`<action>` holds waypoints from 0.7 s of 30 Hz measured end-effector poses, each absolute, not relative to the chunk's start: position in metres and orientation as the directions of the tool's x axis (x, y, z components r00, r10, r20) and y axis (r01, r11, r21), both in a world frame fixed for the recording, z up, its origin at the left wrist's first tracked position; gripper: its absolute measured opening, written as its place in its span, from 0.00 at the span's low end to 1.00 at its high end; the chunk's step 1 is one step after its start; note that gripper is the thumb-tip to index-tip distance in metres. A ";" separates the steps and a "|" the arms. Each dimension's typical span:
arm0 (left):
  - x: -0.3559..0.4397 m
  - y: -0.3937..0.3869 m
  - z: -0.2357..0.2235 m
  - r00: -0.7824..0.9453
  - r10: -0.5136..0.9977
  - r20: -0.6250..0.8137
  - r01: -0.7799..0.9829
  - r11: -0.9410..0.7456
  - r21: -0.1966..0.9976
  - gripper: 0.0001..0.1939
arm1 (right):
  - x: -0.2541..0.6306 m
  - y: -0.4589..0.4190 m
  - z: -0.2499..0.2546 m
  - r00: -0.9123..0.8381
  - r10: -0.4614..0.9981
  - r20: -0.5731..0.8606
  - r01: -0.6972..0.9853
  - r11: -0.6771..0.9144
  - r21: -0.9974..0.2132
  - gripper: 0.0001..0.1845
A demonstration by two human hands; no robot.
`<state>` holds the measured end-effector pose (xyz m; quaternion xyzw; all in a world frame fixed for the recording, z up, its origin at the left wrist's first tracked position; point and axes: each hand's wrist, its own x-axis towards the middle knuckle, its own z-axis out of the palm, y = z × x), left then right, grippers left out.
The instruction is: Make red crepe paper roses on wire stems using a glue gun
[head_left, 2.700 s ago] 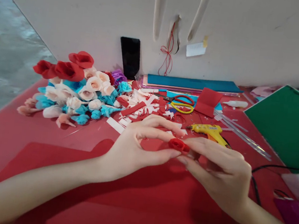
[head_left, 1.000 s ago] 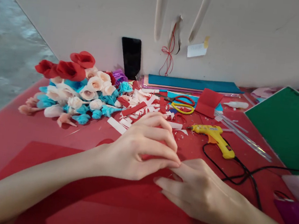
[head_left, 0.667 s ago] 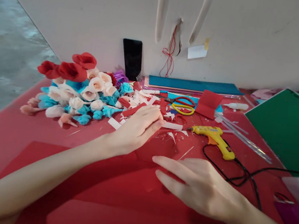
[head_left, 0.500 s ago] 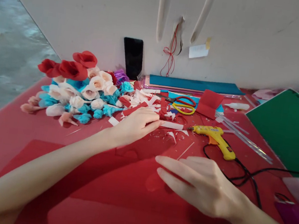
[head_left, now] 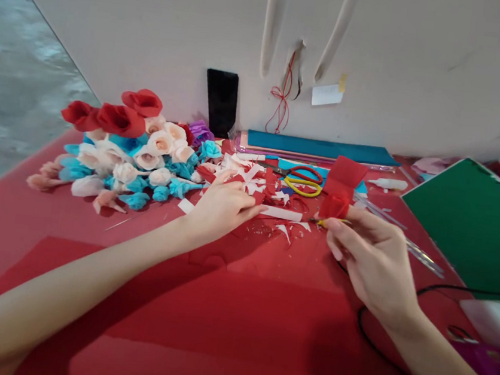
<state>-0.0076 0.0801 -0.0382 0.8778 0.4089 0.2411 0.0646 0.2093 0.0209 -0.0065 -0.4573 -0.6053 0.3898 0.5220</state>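
Observation:
My left hand (head_left: pixel 224 209) hovers over the paper scraps, fingers curled and thumb against them; what they hold, if anything, is hidden. A white paper strip (head_left: pixel 280 214) lies just beyond its fingertips. My right hand (head_left: pixel 371 252) is closed around the yellow glue gun (head_left: pixel 328 223), which it mostly covers; only bits of yellow and the nozzle show. A crinkled red paper piece (head_left: pixel 335 207) sits just above its fingertips; I cannot tell whether the fingers touch it. Behind that is a folded red paper (head_left: pixel 346 175). A large red sheet (head_left: pixel 217 316) is spread below both hands.
Paper flowers (head_left: pixel 127 155) in red, cream and blue are heaped at the left. Scissors (head_left: pixel 302 186) lie among scraps. A phone (head_left: pixel 221 103) leans on the wall. A green board (head_left: pixel 475 225) is at the right, and a black cable (head_left: pixel 364 333) runs by my right forearm.
My right hand has moved up and forward from the red sheet to the glue gun and closed on it. The cable has shifted. My left hand has hardly moved.

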 end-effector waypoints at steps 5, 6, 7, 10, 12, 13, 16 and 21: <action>-0.010 0.082 -0.044 0.517 0.787 0.337 0.692 -0.616 0.377 0.10 | 0.206 0.016 -0.009 -0.086 0.977 0.196 0.067 0.202 -0.977 0.06; -0.010 0.082 -0.045 0.508 0.796 0.329 0.686 -0.605 0.403 0.10 | 0.206 0.014 -0.009 -0.097 0.976 0.193 0.058 0.199 -0.978 0.06; -0.010 0.082 -0.045 0.504 0.801 0.324 0.675 -0.599 0.430 0.13 | 0.205 0.012 -0.009 -0.109 0.975 0.194 0.054 0.201 -0.978 0.06; -0.007 0.078 -0.040 0.537 0.787 0.304 0.608 -0.611 0.507 0.11 | 0.204 0.007 -0.008 -0.143 0.969 0.200 0.060 0.210 -0.976 0.04; -0.004 0.073 -0.034 0.558 0.777 0.291 0.554 -0.610 0.567 0.13 | 0.203 0.003 -0.005 -0.148 0.968 0.201 0.068 0.213 -0.975 0.03; -0.002 0.070 -0.030 0.555 0.780 0.288 0.530 -0.599 0.600 0.14 | 0.202 0.002 -0.003 -0.148 0.968 0.204 0.073 0.217 -0.974 0.04; 0.003 0.055 -0.018 0.512 0.804 0.302 0.431 -0.544 0.720 0.16 | 0.198 -0.002 0.002 -0.179 0.955 0.236 0.114 0.259 -0.959 0.04; 0.009 0.026 0.004 0.547 0.693 0.470 0.016 -0.569 0.822 0.12 | 0.194 -0.005 0.006 -0.259 0.915 0.308 0.208 0.365 -0.908 0.03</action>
